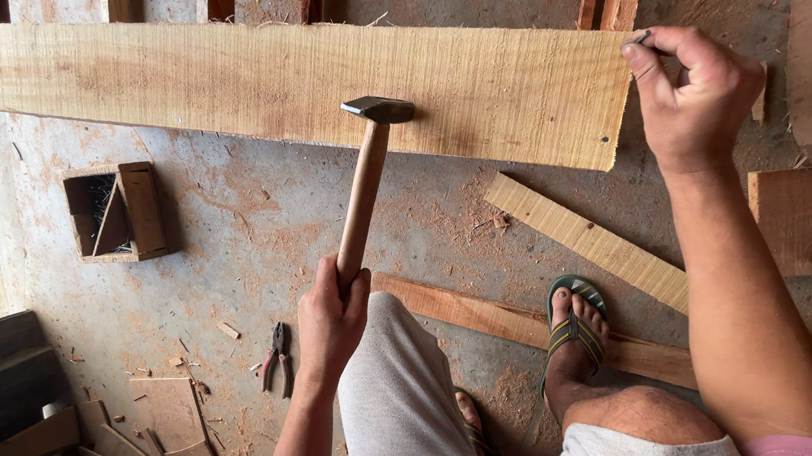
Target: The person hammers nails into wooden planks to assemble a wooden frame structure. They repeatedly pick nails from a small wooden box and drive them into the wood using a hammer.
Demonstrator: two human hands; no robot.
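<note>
Pinching a nail (641, 39) upright at the top corner of the board (291, 75), the right hand (694, 92) steadies it; the left hand (331, 316), fist closed round the hammer (367, 179) handle end, rests the head on the board w/ full swing leverage.

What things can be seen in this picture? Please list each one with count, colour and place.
wide pale wooden plank: 1, light tan, across the top
small metal nail: 1, dark, at plank's right top corner
wooden-handled hammer: 1, brown handle, dark head, centre
small open wooden box: 1, brown, left floor
red-handled pliers: 1, lower floor
thin wooden strips: 2, pale, right floor
striped flip-flop: 1 clear, green, on foot
left hand: grips hammer handle
right hand: pinches nail
</note>
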